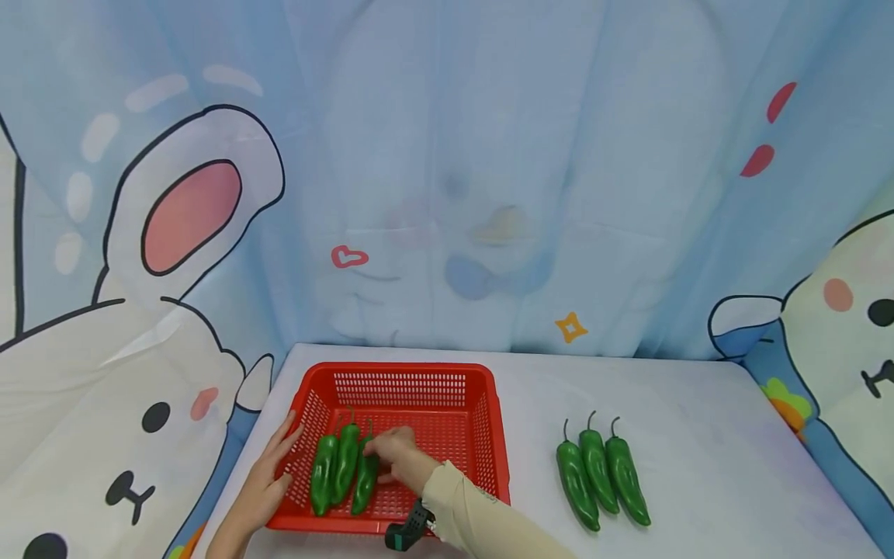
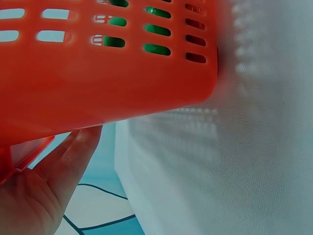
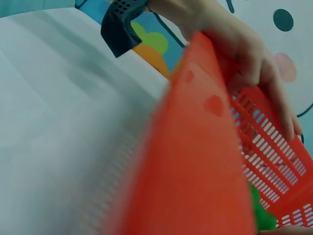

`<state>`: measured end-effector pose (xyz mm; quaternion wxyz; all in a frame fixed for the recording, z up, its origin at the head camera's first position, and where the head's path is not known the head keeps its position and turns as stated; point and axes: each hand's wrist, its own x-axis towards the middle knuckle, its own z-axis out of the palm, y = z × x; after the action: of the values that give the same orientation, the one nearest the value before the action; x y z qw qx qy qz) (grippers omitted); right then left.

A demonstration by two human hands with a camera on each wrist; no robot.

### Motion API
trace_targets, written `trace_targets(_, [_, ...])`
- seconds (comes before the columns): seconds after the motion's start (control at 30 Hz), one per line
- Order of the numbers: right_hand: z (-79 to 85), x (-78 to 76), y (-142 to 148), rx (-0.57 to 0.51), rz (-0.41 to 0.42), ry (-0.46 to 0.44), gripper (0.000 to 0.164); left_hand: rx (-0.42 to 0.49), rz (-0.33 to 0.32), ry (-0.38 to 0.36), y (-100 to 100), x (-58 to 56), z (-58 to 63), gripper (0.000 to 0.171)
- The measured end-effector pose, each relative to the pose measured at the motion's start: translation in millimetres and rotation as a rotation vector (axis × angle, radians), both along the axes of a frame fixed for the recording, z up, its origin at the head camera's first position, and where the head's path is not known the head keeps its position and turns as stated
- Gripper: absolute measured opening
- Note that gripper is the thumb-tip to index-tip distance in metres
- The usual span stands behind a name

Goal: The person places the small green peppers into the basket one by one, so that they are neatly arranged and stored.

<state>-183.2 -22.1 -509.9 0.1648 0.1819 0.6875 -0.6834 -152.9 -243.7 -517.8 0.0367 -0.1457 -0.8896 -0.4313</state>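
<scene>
A red plastic basket [image 1: 499,458] holds several green peppers at its left side. In the head view my left hand [image 1: 261,485] holds the basket's left rim. Fingers of this hand [image 2: 56,178] reach under the rim against the outer wall in the left wrist view. Inside the basket my right hand [image 1: 398,454] pinches the rightmost green pepper [image 1: 365,481] near its stem end. Beside that one lie another pepper [image 1: 346,458] and the leftmost pepper [image 1: 323,473]. The right wrist view shows mostly the basket's outer wall [image 3: 195,147], with a little green behind it.
Three more green peppers [image 1: 595,471] lie side by side on the white table [image 1: 705,442], right of the basket. A blue cartoon-print curtain [image 1: 531,155] hangs behind the table. A black strap [image 1: 412,528] is on the right wrist.
</scene>
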Motion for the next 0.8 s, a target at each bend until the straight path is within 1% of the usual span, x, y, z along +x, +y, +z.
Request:
trace_targets(0.17, [-1.6, -0.4, -4, 0.031, -0.014, -0.016, 0.027, 0.003, 0.002, -0.015, 1, -0.8, 0.8, 0.075])
trace_targets(0.33, [1.1, -2.4, -2, 0.019, -0.017, -0.038, 0.022, -0.004, 0.000, -0.005, 1, 0.3, 1.7, 0.076])
trace_targets(0.63, [19.6, -2.0, 12, -0.048, 0.002, -0.010, 0.023, -0.016, -0.007, 0.001, 1, 2.3, 1.8, 0.075])
trace_targets(0.8, [36.8, -4.5, 21, -0.097, 0.025, 0.008, 0.018, -0.011, -0.013, 0.010, 1, 1.9, 2.9, 0.075])
